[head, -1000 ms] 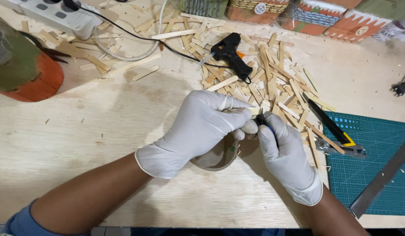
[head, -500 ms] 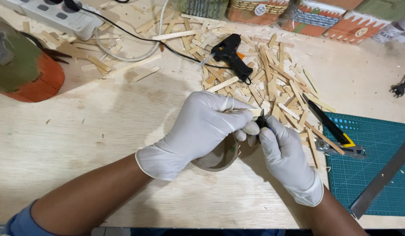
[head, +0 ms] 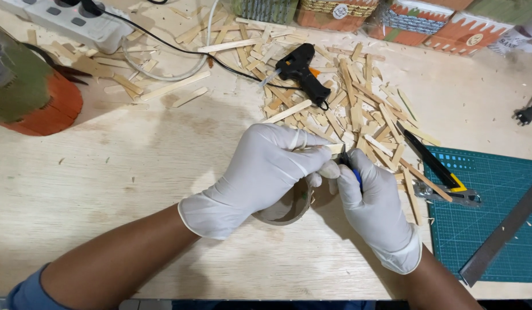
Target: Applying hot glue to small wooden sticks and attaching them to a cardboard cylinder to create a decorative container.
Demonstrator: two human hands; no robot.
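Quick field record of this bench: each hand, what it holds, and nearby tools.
left hand: gloved, pinching a flat wooden stick
right hand: gloved, gripping a small blue-handled tool against the stick
under hands: cardboard ring
behind: black glue gun on the stick pile
right side: green cutting mat, utility knife, metal ruler

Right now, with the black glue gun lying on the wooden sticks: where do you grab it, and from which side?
Take the black glue gun by its handle, the thick end pointing toward the right-front. It lies flat on the pile of wooden sticks, so come down from above. Its metal nozzle points left and may be hot; the black cord also trails left, so approach from the right.
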